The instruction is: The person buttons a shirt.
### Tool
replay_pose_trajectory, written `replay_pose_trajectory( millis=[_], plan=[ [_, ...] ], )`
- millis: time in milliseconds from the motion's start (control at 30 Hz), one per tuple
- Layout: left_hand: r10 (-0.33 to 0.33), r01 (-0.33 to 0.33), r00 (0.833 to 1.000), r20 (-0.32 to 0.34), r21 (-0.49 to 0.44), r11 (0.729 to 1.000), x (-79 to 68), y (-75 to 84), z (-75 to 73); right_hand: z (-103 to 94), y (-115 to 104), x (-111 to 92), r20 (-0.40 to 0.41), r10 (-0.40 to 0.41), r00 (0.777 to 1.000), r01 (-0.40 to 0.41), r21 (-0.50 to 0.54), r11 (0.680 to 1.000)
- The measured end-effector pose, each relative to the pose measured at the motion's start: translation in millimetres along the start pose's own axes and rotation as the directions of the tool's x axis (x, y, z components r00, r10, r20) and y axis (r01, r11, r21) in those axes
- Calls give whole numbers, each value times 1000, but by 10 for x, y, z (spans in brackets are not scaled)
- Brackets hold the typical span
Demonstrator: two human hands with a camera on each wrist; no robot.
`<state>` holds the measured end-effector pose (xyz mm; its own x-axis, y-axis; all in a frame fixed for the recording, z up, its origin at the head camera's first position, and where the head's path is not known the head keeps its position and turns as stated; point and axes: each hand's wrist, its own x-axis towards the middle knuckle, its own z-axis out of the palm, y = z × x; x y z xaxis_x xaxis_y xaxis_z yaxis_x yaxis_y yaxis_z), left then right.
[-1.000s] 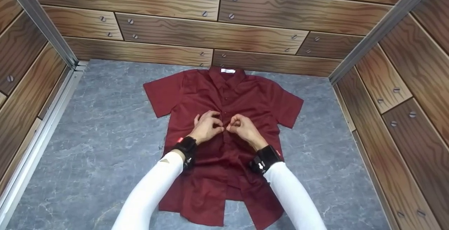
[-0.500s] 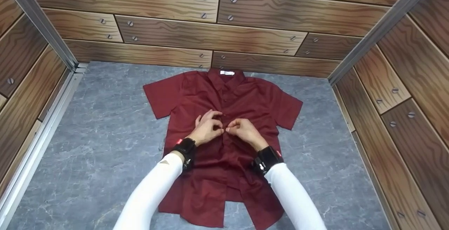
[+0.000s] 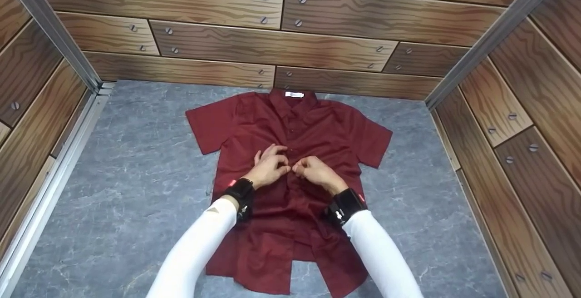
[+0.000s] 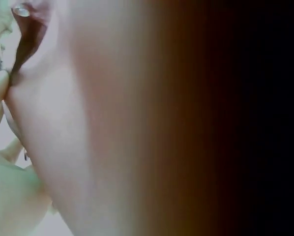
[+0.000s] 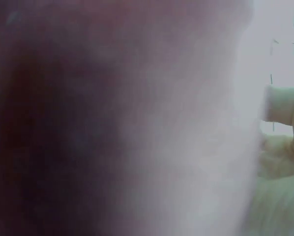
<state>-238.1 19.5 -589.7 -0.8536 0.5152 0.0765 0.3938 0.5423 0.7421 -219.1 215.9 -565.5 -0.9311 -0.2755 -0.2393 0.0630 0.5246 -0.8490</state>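
Note:
A dark red short-sleeved button-up shirt point(image 3: 268, 216) lies front up, its collar at the far side and its lower front parted at the hem. At mid-chest my left hand point(image 3: 267, 169) pinches the front placket between thumb and index finger, the other fingers spread over the cloth. Just to the right, my right hand point(image 3: 318, 171) pinches the placket too, its fingers bent and its tips almost meeting the left ones. The button at that spot is hidden by the fingertips. Blurred shirt cloth point(image 4: 53, 123) fills much of the left wrist view, with fingers at its left edge.
The shirt lies on a grey marbled surface point(image 3: 136, 161). Wood-patterned panels point(image 3: 218, 39) wall it in at the back and both sides, with metal rails point(image 3: 490, 48) at the corners. A white label point(image 3: 294, 94) shows inside the collar.
The right hand's fingers have drawn in and shifted slightly toward the hem. The left hand stays nearly in place at the placket, and the shirt lies much as before.

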Motion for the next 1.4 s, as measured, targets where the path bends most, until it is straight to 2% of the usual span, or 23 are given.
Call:
replay_pose_trajectory(
  millis=[67,133,267,400,467,533,600,667,733,833,900,967,1033,1100,1167,1233,1333,1400],
  plan=[
    [9,-9,1000,0,38,999,-3,-2,17,18,6,-4,-13,3,1000,-3,-39,999],
    [16,-14,1000,-14,74,997,-10,-11,41,40,4,-6,-47,-14,999,7,-131,991],
    [-4,9,999,-55,106,994,-52,-27,58,37,1,-34,-137,-59,989,9,-342,940],
    [-1,15,996,-88,153,988,-149,-68,-41,-60,46,-129,-191,-86,978,-6,-434,901],
    [1,15,997,-83,197,980,-215,-106,-129,-129,83,-208,-190,-124,974,19,-477,879],
    [-14,30,997,-73,229,973,-290,-153,-232,-181,121,-280,-152,-191,970,82,-535,841],
    [-47,62,997,-66,252,966,-362,-207,-326,-202,154,-337,-76,-255,964,161,-599,785],
    [-90,107,993,-76,272,956,-425,-263,-402,-185,181,-374,17,-283,959,227,-649,726],
    [-145,167,985,-97,289,943,-487,-318,-461,-136,201,-389,106,-258,960,259,-689,677],
    [-211,239,970,-123,294,925,-582,-392,-520,-49,222,-400,180,-156,971,239,-725,646],
    [-247,276,960,-132,299,913,-645,-442,-545,-15,229,-404,190,-104,976,212,-738,641],
    [-271,304,951,-145,309,901,-708,-496,-572,-13,231,-398,177,-87,980,190,-731,656],
    [-276,321,945,-176,331,887,-768,-547,-594,-62,243,-399,128,-122,984,176,-714,677],
    [-266,330,939,-218,357,874,-826,-583,-617,-159,268,-419,40,-179,983,157,-693,704],
    [-231,324,935,-268,388,863,-887,-609,-636,-290,328,-473,-81,-237,968,122,-673,730],
    [-201,321,929,-311,408,855,-954,-634,-653,-438,427,-559,-210,-260,942,59,-663,747],
    [-179,327,917,-357,416,848,-1062,-681,-690,-633,621,-713,-360,-195,912,-90,-641,762],
    [-192,345,908,-373,402,848,-1126,-710,-734,-720,737,-796,-412,-114,904,-193,-631,751]
  ],
)
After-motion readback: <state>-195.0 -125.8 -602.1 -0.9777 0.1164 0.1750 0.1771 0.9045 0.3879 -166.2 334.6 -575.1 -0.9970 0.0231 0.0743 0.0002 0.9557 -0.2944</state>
